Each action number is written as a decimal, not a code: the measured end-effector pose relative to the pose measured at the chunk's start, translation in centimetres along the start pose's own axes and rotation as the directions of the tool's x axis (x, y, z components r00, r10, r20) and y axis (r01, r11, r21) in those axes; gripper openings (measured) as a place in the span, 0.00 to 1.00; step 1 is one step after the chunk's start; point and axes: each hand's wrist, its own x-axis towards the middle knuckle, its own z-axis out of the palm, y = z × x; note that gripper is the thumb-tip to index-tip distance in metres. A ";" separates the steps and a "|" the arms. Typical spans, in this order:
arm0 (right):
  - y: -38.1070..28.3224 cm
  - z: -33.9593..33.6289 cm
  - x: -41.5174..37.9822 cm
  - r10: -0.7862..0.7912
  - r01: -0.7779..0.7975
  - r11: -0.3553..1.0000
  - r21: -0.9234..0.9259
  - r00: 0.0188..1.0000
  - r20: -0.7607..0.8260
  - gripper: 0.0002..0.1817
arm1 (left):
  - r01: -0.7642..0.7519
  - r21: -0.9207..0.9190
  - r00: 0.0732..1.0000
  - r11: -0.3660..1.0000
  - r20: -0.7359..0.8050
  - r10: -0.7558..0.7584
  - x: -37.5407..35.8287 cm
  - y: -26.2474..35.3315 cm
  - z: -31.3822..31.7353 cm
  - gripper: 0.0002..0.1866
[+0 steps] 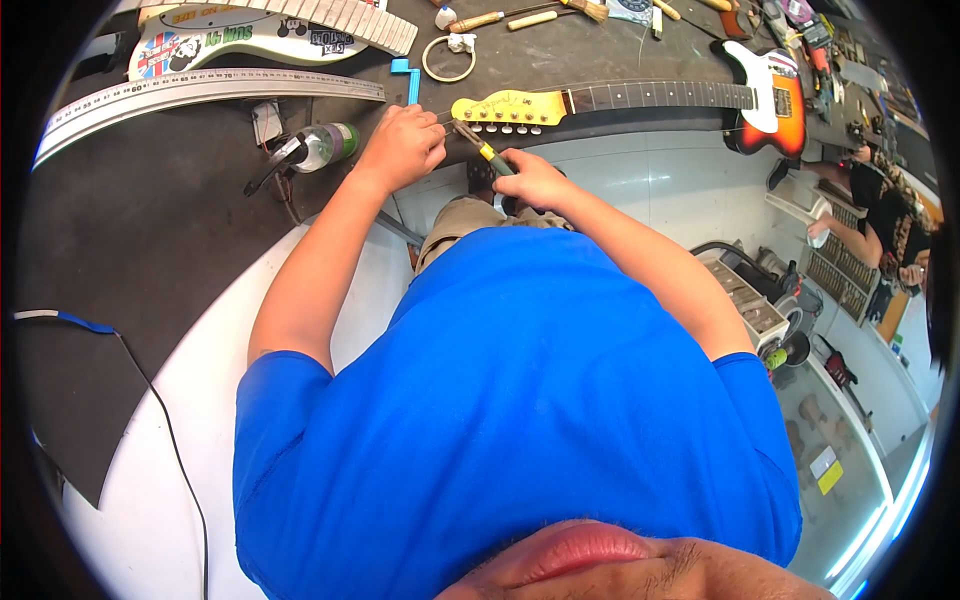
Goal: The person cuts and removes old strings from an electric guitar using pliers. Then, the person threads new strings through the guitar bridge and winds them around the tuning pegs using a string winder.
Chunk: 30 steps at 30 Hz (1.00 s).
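A sunburst electric guitar lies across the bench edge, its white pickguard point(760, 92) at the right and its yellow headstock point(508, 108) towards the middle. My right hand point(536, 181) is closed around the green and yellow handles of a pair of pliers point(488, 152). The jaws of the pliers are at the headstock's tip. My left hand point(402, 148) is closed just left of that tip, fingers curled together; a thin line seems to run from it towards the jaws, too fine to name. Just beyond this hand lies a blue string winder point(412, 80).
A long metal ruler point(200, 90) and a clear bottle point(328, 147) are on the dark bench point(120, 220) at left. Behind them sits a stickered white guitar body point(225, 48). Brushes point(590, 9) and tools line the back. Another person's arm point(850, 238) shows at far right.
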 end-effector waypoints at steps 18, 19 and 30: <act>0.8 -1.3 -1.0 0.040 -0.036 0.998 -0.051 0.995 0.089 0.22 | 0.044 -0.110 0.998 0.993 0.049 -0.038 -0.8 0.0 0.0 0.08; 0.9 -1.2 -0.9 0.032 -0.029 0.999 -0.041 0.995 0.091 0.22 | 0.047 -0.110 0.998 0.993 0.040 -0.043 -0.7 -0.1 0.1 0.08; 1.5 -0.1 1.1 -0.037 0.032 0.998 0.049 0.992 0.119 0.19 | 0.057 -0.112 0.998 0.992 0.042 -0.053 -0.7 -0.4 -0.2 0.07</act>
